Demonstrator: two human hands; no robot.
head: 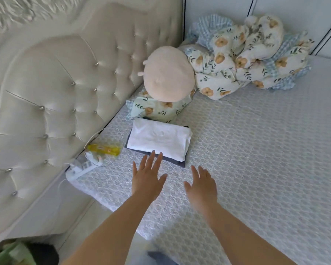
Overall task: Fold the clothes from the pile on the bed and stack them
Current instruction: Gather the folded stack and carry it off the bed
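— Both our forearms reach out over the bed (256, 150). Start at the left?

— At the far left stands the headboard (46, 92). Close against it sit a power strip (78, 170) and a clear bag (105, 148) with something yellow inside, likely pushed to the edge to free the mattress for folding.

— Then our left hand (147, 178)?

— It is spread flat, fingers straight and apart, holding nothing. Its fingertips (152, 153) overlap the near edge of the stack (159, 142); we cannot tell whether they touch it.

— And the stack itself?

— White folded cloth lies on top of a dark one, squared up near the headboard, just in front of a floral pillow (159, 109) with a round plush (168, 73) on it. We judge it sits there so finished pieces stay out of the working space.

— Our right hand (202, 184)?

— It also lies open and flat, fingers loosely apart and gripping nothing, over bare mattress just right of the stack.

— Anything left to fold?

— Farther right, in the corner, there is a bunched floral quilt (246, 54). We see no loose pile of clothes on the bed. A dark blurred scrap shows at the bottom edge; we cannot tell what it is.
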